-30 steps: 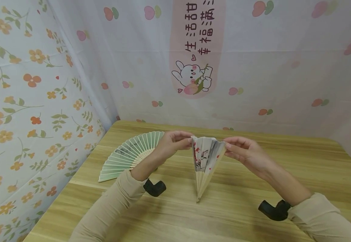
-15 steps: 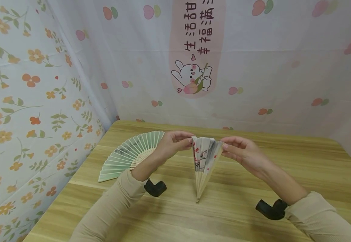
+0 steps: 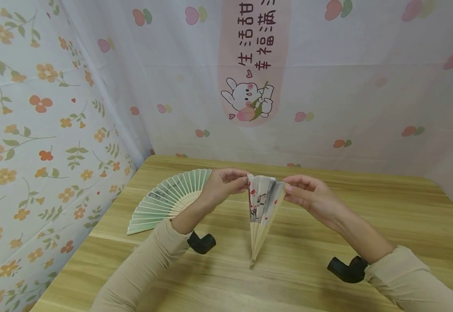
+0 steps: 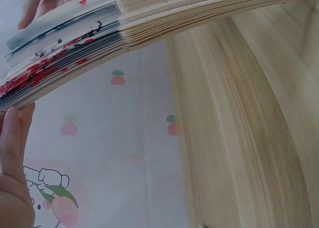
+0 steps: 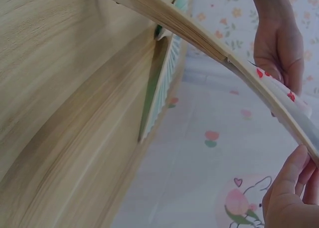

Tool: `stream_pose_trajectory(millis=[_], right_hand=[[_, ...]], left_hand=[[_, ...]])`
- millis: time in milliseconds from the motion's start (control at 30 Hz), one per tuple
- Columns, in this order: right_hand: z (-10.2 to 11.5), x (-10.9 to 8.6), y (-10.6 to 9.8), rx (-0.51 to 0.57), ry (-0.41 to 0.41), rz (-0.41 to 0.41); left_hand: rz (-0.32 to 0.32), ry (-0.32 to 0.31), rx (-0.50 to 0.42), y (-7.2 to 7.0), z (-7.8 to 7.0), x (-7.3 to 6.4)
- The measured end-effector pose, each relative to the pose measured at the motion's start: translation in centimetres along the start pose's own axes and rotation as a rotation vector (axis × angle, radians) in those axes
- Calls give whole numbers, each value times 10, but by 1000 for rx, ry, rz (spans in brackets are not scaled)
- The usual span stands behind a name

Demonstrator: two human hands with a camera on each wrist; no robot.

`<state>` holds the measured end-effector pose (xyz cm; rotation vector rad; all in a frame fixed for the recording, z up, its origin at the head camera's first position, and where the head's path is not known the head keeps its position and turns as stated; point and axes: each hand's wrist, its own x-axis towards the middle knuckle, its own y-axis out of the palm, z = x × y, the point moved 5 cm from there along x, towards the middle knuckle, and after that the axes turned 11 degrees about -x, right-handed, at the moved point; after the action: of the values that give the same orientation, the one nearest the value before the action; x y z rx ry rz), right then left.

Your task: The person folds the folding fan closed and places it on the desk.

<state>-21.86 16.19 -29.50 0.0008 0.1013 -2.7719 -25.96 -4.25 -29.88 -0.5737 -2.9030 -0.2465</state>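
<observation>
A folding fan (image 3: 260, 203), pale with red blossoms and dark branches, stands partly folded between the two hands, its pivot end pointing down toward the viewer. My left hand (image 3: 226, 187) pinches its upper left corner between thumb and fingers. At the upper right edge, my right hand (image 3: 313, 196) pinches the outer rib. In the left wrist view the pleats of the fan (image 4: 65, 48) lie stacked close together, with the left fingers (image 4: 15, 143) at its end. The right wrist view shows the fan's outer rib (image 5: 271, 101) edge-on, right fingers (image 5: 291, 180) gripping it.
A green folding fan (image 3: 164, 199) lies spread on the wooden table (image 3: 308, 268) at the left, partly hidden behind the left hand and forearm. Patterned cloth hangs (image 3: 327, 86) behind the table and along the left side. Black wrist mounts (image 3: 200, 242) jut from both wrists.
My right hand has moved a little left, bringing the blossom fan's right edge inward, so the fan is narrower. Its pivot end has shifted slightly left and down. The left hand stays nearly still.
</observation>
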Motion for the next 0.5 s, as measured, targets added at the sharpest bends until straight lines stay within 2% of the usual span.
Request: stream_pose_trajectory(millis=[500], right_hand=[[0, 2, 4, 27, -16, 9]], left_hand=[[-7, -12, -16, 6, -1, -1]])
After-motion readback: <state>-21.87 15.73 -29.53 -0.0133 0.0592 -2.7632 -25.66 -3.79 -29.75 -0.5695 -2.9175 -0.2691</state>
